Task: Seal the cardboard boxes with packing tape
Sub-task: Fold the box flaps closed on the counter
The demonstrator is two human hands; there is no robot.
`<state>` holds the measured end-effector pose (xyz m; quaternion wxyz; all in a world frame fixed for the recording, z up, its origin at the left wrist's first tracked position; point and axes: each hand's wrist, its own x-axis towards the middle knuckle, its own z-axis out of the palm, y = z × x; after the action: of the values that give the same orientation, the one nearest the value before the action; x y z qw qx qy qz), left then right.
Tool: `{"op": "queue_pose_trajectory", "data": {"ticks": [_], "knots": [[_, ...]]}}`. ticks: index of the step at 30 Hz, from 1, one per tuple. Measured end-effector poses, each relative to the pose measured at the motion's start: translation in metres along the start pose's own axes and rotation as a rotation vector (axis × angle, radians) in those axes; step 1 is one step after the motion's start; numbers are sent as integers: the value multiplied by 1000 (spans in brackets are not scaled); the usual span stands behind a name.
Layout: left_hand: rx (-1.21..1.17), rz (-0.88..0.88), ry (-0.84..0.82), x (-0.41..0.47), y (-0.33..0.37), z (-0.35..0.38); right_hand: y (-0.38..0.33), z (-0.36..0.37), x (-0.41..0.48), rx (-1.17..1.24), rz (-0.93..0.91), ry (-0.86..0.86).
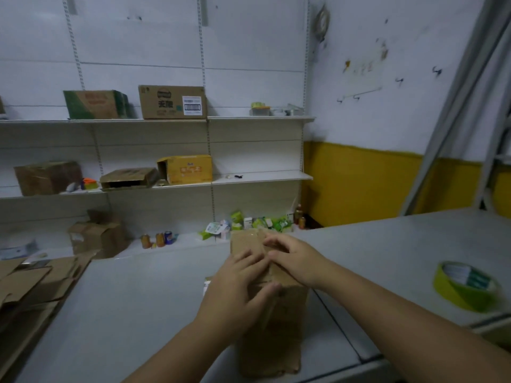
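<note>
A brown cardboard box [273, 333] stands upright on the grey table [124, 313] in front of me. My left hand [237, 288] lies flat over the near part of its top, fingers straight and thumb along the front edge. My right hand [293, 258] rests on the far part of the top with its fingers bent, fingertips pressing near the middle seam. A shiny strip of clear tape shows on the top flap beyond the fingers. A roll of packing tape [467, 286] with a green core lies on the table at the right, away from both hands.
Flattened cardboard [30, 286] is piled at the table's left edge. Wall shelves behind hold several boxes [172, 102], cans [156, 240] and green packets [260, 222]. A metal ladder frame [456, 106] leans at the right. A seam divides the two table tops near the box.
</note>
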<state>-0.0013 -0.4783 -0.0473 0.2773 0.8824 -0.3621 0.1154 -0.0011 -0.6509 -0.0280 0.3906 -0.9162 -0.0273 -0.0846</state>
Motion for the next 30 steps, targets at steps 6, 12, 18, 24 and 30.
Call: {"op": "queue_pose_trajectory", "data": {"ticks": [6,12,18,24,30], "knots": [[87,47,67,-8,-11,7,-2,5,4,-37,-16,113],[260,102,69,-7,-10,4,-3,1,5,-171,-13,43],[360,50,-77,4,7,-5,11,-9,0,-221,-64,-149],[226,85,-83,22,17,12,58,-51,-48,-98,34,324],[377,147,-103,50,20,14,149,-174,-129,-167,446,583]]}}
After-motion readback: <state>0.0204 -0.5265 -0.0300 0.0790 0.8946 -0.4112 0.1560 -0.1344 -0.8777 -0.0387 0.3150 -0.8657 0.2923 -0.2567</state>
